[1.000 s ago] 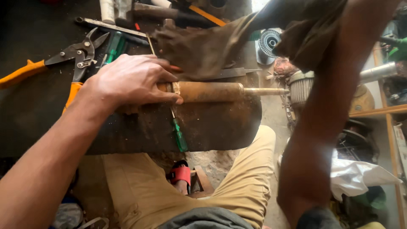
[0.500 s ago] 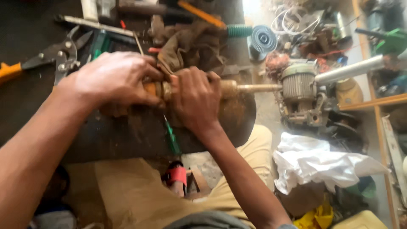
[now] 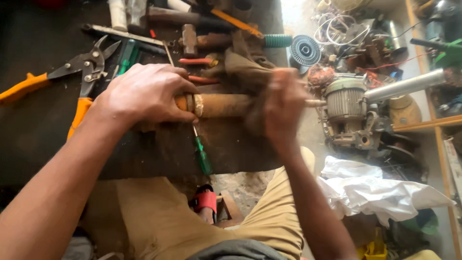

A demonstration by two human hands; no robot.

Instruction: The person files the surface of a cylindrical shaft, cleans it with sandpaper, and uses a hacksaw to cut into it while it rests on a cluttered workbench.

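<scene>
My left hand (image 3: 144,94) clamps the left end of the rusty cylinder (image 3: 219,105), pinning it flat on the dark workbench (image 3: 38,144). My right hand (image 3: 284,108) is wrapped around its right end, blurred, over a brown rag (image 3: 248,67). Green screwdriver (image 3: 203,156) lies just below the cylinder, orange-handled snips (image 3: 72,77) to the left, electric motor (image 3: 344,103) on the floor beyond the shaft tip.

At centre frame, the left hand (image 3: 144,94) clamps one end of a rusty cylindrical shaft (image 3: 224,105) on a dark bench (image 3: 43,125); the blurred right hand (image 3: 284,108) wraps its other end. Orange-handled snips (image 3: 72,72) lie upper left, a green screwdriver (image 3: 203,156) just below the shaft.
</scene>
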